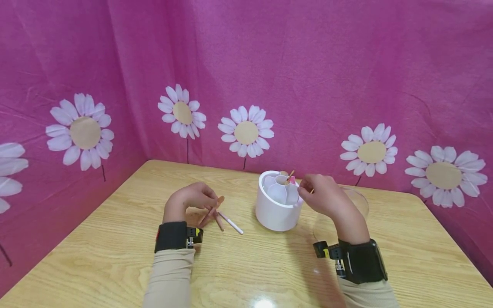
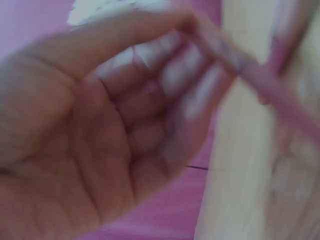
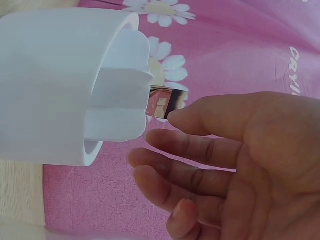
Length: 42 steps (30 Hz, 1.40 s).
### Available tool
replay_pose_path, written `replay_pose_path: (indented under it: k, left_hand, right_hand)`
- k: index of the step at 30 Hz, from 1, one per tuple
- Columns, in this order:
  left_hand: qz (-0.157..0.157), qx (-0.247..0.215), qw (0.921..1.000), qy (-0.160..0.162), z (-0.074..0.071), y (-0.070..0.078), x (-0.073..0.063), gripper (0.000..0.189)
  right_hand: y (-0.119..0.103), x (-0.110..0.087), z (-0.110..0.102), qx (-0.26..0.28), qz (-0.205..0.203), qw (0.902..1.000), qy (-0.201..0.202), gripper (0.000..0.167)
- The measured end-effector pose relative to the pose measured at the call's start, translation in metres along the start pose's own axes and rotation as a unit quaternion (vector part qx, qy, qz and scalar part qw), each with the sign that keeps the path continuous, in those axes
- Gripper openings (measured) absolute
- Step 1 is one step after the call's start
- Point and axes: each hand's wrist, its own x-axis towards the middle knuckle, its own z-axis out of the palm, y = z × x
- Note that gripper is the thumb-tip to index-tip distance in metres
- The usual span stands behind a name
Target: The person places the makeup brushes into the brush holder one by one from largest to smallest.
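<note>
Near the left side of the table, my left hand (image 1: 194, 196) pinches the end of a slim mauve stick, likely a makeup brush (image 2: 280, 95), between thumb and forefinger; it is blurred in the left wrist view. Other thin mauve sticks (image 1: 218, 221) and a white stick (image 1: 233, 223) lie beside that hand. A white round organizer (image 1: 275, 216) with petal-shaped compartments stands at the centre. My right hand (image 1: 325, 194) is at its right rim, fingers loosely bent and apart. A flat makeup brush (image 3: 167, 101) with dark bristles and a shiny ferrule stands in the organizer, beside my right thumb.
A clear round cover (image 1: 360, 199) rests on the wooden table (image 1: 127, 248), partly behind my right hand. A thin brown stick (image 1: 290, 175) and a pink item (image 1: 292, 180) show in the organizer. A pink cloth (image 1: 300, 77) with daisies hangs behind.
</note>
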Motion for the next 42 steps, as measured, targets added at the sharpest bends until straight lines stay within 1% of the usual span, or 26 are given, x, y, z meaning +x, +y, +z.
replay_pose_path:
  k: [1,3,5,7,11,15,19,22,26,31,34,36,39,42]
  left_hand:
    - [0.03,-0.014,0.9994,-0.01,-0.002,0.0,0.0,0.016]
    - [0.072,-0.037,0.9965,-0.016,-0.004,0.003,0.002,0.017]
    - [0.1,-0.054,0.9935,-0.007,-0.004,0.009,0.002,0.018]
    - [0.125,-0.062,0.9902,0.005,-0.003,0.018,0.003,0.019]
    - [0.162,-0.079,0.9832,0.028,0.001,0.039,0.003,0.019]
    - [0.198,-0.075,0.9757,0.054,0.009,0.059,0.003,0.021]
    - [0.234,-0.057,0.9675,0.077,0.018,0.075,0.004,0.02]
    - [0.259,-0.05,0.9611,0.082,0.026,0.085,0.005,0.02]
    - [0.292,-0.04,0.9518,0.086,0.034,0.096,0.005,0.02]
    - [0.321,-0.024,0.9421,0.095,0.041,0.105,0.005,0.018]
    - [0.328,-0.016,0.9395,0.099,0.043,0.107,0.005,0.019]
    - [0.326,-0.011,0.9402,0.099,0.043,0.108,0.005,0.021]
    - [0.317,-0.006,0.9435,0.097,0.044,0.107,0.005,0.023]
    - [0.307,0.002,0.9465,0.1,0.044,0.107,0.006,0.023]
  right_hand:
    - [0.0,0.0,0.0,-0.001,0.0,1.0,0.001,0.015]
    - [-0.001,0.0,-0.001,-0.001,0.002,1.0,0.001,0.015]
    - [-0.002,0.0,-0.001,0.001,0.0,1.0,0.005,0.015]
    - [-0.004,0.0,-0.001,0.006,-0.01,0.9999,0.012,0.014]
    - [-0.008,0.0,0.001,0.025,-0.052,0.9976,0.038,0.011]
    - [-0.012,0.001,0.004,0.059,-0.082,0.9933,0.056,0.01]
    - [-0.017,0.003,0.009,0.093,-0.09,0.9895,0.064,0.015]
    - [-0.021,0.004,0.012,0.105,-0.09,0.9879,0.072,0.018]
    - [-0.025,0.005,0.014,0.113,-0.096,0.9858,0.079,0.016]
    - [-0.026,0.004,0.012,0.115,-0.113,0.9828,0.089,0.011]
    - [-0.026,0.003,0.009,0.113,-0.115,0.982,0.097,0.008]
    - [-0.026,0.001,0.007,0.112,-0.11,0.9822,0.102,0.008]
    - [-0.024,-0.002,0.001,0.111,-0.093,0.983,0.112,0.007]
    - [-0.022,-0.007,-0.006,0.111,-0.075,0.982,0.133,0.01]
